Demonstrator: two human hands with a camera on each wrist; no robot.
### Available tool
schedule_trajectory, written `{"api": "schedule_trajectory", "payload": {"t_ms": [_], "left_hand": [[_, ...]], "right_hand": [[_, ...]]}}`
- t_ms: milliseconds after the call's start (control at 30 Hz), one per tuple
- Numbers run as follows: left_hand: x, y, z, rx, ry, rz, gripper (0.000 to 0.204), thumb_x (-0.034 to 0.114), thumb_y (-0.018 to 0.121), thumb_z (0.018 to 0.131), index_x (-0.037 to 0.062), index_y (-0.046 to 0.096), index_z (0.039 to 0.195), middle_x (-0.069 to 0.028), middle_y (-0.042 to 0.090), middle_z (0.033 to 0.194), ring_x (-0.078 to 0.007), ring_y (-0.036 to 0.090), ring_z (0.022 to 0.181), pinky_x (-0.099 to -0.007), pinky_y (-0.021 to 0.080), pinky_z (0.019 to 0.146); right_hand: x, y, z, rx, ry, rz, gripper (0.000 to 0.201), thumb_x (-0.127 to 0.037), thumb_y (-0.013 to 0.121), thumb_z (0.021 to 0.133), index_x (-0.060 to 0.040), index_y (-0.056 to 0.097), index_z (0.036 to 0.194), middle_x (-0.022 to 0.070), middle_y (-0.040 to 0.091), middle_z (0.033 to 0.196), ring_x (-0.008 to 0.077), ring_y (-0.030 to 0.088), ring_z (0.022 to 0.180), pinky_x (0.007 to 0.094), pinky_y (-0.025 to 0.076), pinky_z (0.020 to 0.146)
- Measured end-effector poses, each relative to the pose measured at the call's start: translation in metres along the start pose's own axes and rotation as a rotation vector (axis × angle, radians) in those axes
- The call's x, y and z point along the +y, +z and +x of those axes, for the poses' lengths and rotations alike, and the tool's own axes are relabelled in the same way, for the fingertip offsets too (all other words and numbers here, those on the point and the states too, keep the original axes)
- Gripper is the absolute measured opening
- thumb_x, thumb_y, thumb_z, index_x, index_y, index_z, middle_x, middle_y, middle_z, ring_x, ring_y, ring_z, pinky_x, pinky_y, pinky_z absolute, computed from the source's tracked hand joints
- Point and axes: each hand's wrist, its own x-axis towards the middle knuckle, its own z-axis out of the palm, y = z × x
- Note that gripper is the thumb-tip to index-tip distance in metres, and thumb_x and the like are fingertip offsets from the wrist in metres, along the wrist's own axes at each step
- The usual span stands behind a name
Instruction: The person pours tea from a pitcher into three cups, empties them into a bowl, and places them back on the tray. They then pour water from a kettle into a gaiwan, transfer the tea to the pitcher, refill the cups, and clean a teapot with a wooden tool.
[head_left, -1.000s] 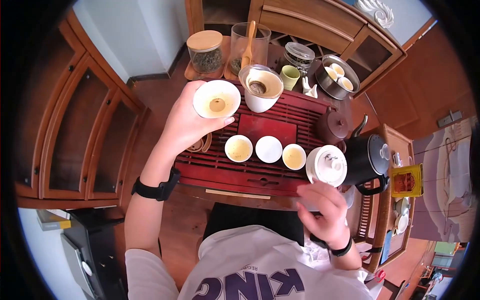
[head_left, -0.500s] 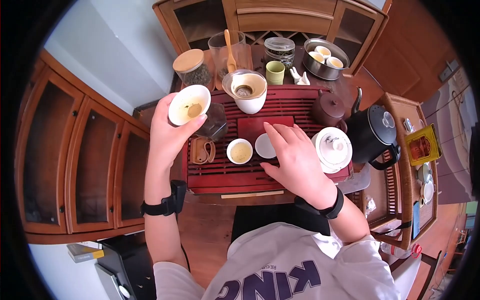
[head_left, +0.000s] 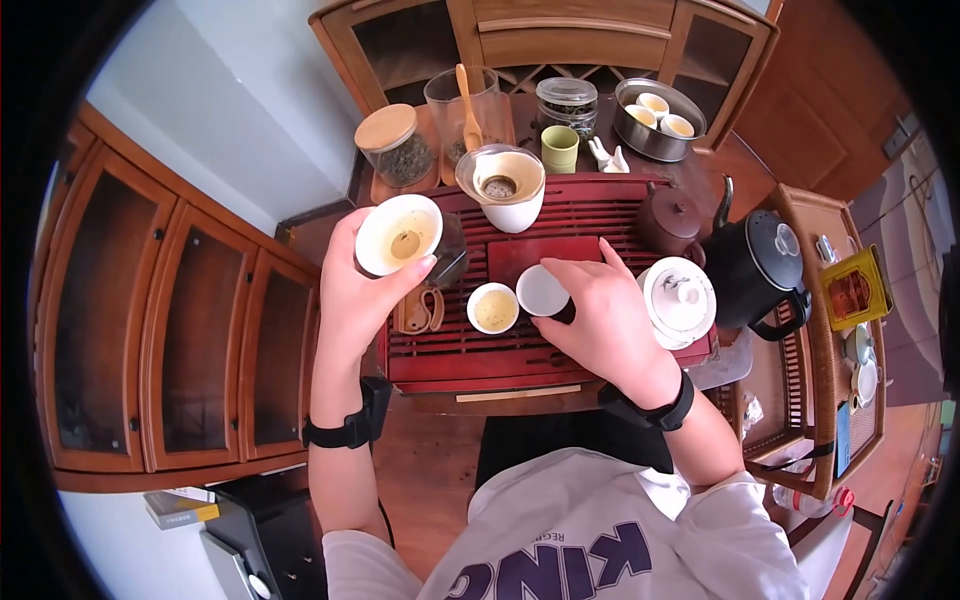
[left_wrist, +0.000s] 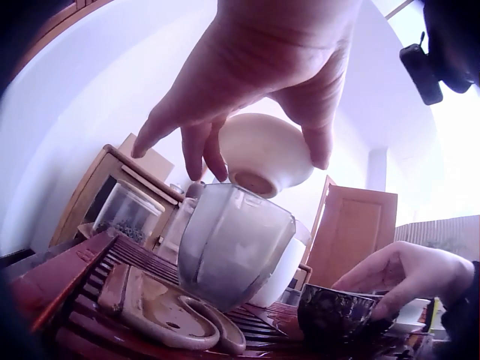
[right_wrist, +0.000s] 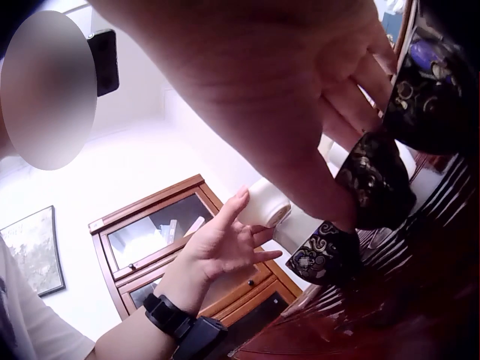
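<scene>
Right wrist view: palm hiding most of tea tray [head_left: 450, 362]. Left hand [head_left: 352, 290] gripping white bowl [head_left: 398, 235]; right hand [head_left: 598, 315] pinching dark cup [head_left: 543, 293], beside filled cup [head_left: 492, 308].

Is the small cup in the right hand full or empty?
Empty: the head view shows the cup's white inside bare, while the neighbouring cup holds yellowish tea. The right hand grips it.

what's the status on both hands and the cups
Left hand holds white bowl above glass pitcher. Right hand grips middle cup on tea tray. Nothing blocking.
</scene>
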Motion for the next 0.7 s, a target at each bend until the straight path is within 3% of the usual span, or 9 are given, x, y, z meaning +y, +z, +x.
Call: {"api": "schedule_trajectory", "payload": {"t_ms": [67, 167, 367, 700], "left_hand": [[0.004, 0.000, 0.000, 0.008, -0.014, -0.026, 0.062, 0.004, 0.084, 0.077, -0.0010, 0.050, 0.129, -0.0090, 0.064, 0.118, -0.0151, 0.063, 0.109, -0.0310, 0.051, 0.095], [0.011, -0.003, -0.001, 0.014, -0.031, -0.048, 0.063, 0.004, 0.085, 0.076, -0.0011, 0.050, 0.129, -0.0088, 0.064, 0.118, -0.0153, 0.063, 0.109, -0.0312, 0.052, 0.095], [0.027, 0.005, -0.007, -0.027, 0.001, -0.044, 0.066, 0.001, 0.085, 0.074, -0.0007, 0.050, 0.129, -0.0080, 0.064, 0.118, -0.0154, 0.063, 0.110, -0.0309, 0.052, 0.095], [0.036, 0.028, -0.018, -0.122, 0.049, -0.011, 0.076, 0.003, 0.088, 0.070, 0.0001, 0.046, 0.134, -0.0087, 0.063, 0.121, -0.0166, 0.061, 0.114, -0.0323, 0.051, 0.096]], "right_hand": [[-0.002, -0.001, 0.002, 0.139, -0.034, 0.073, 0.052, -0.011, 0.077, 0.070, -0.0007, 0.062, 0.118, 0.0134, 0.069, 0.095, 0.0317, 0.067, 0.096, 0.0524, 0.040, 0.111], [-0.007, -0.011, 0.007, 0.189, -0.025, 0.094, 0.055, -0.010, 0.078, 0.069, 0.0007, 0.061, 0.120, 0.0157, 0.066, 0.098, 0.0334, 0.066, 0.096, 0.0480, 0.047, 0.104], [-0.026, -0.034, 0.022, 0.109, 0.052, 0.438, 0.058, -0.011, 0.079, 0.068, 0.0007, 0.061, 0.121, 0.0186, 0.061, 0.104, 0.0366, 0.063, 0.096, 0.0409, 0.054, 0.082], [-0.023, -0.018, 0.030, 0.053, 0.046, 0.503, 0.055, -0.012, 0.079, 0.066, -0.0005, 0.063, 0.117, 0.0215, 0.061, 0.103, 0.0377, 0.062, 0.099, 0.0426, 0.054, 0.085]]}}
